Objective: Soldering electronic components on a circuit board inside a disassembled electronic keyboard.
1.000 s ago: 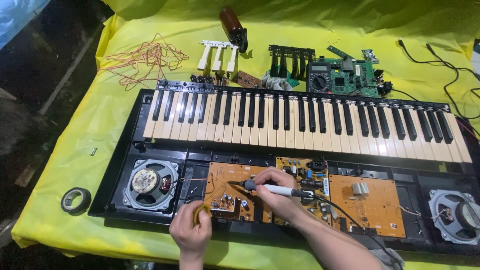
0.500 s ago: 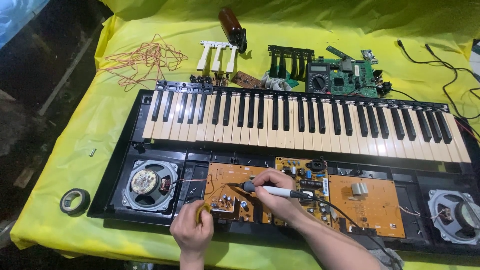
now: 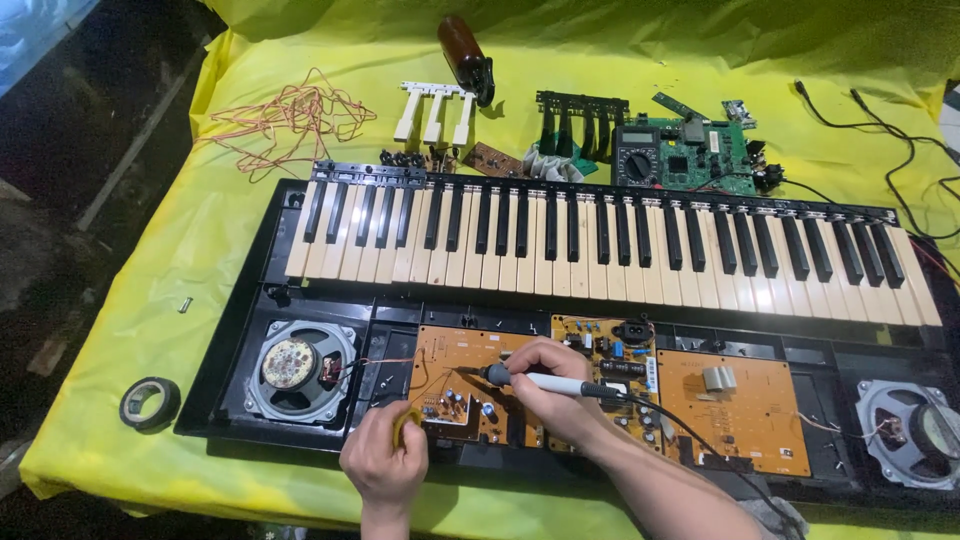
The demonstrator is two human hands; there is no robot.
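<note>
Hands work low in the frame's centre: right hand grips a soldering iron over the orange circuit board; left hand pinches a small yellow object.

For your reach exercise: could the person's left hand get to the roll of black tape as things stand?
Probably yes. The roll of black tape lies in the open on the yellow sheet, left of the left hand, with nothing between. But that hand already grips a small yellow object.
</note>
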